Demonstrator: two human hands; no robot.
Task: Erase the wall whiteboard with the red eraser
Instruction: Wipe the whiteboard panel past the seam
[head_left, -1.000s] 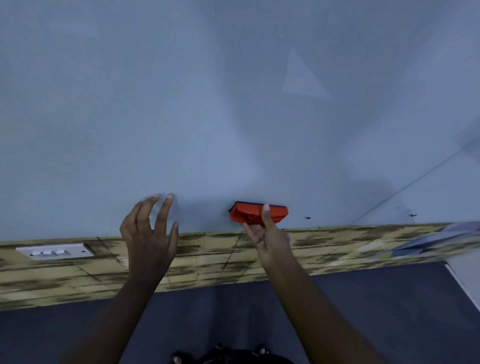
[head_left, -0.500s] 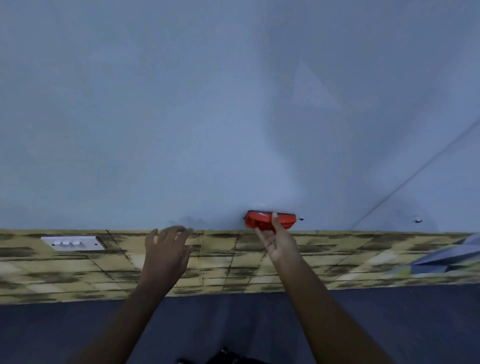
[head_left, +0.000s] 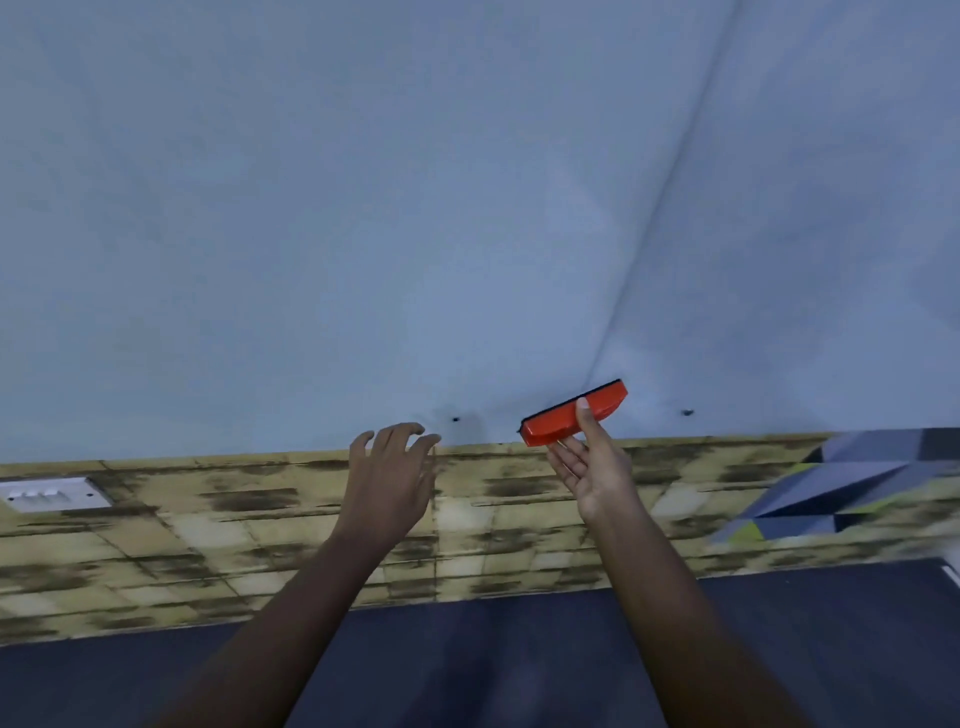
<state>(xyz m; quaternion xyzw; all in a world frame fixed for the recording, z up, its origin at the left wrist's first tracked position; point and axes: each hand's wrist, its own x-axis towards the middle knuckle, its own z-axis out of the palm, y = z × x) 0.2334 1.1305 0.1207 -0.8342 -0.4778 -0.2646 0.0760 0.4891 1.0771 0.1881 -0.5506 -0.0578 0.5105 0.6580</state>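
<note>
Down at the bottom edge of the whiteboard (head_left: 363, 208) now, lower right of centre in the frame. Red eraser (head_left: 574, 413) held there in the right hand (head_left: 592, 467), tilted, left end low, right end high, dark felt strip along its upper edge turned toward the board. Fingers clamped on it: one fingertip over the front of the red body, the others cupped beneath, palm turned up. Whether the felt actually touches the board, hard to tell from here; looks close, perhaps just off.

Left hand (head_left: 387, 473) at centre frame, holding nothing, fingers apart and loosely bent, tips right at the board's lower edge above the yellowish patterned wall strip (head_left: 208, 519).

No writing visible anywhere on the board: a pale blue-grey expanse, a seam (head_left: 670, 208) running diagonally up toward the upper right, two small dark screws (head_left: 456, 418) (head_left: 687, 413) near the bottom edge. White switch plate (head_left: 52, 493) at far left, dark floor (head_left: 493, 649) along the bottom.

Judging by that, a late stage: wiping largely done, bottom edge the last strip in hand. Next move calls for flattening the eraser so the felt meets the board squarely, then a firm sideways pass along the lower edge, steering clear of the screw heads.
</note>
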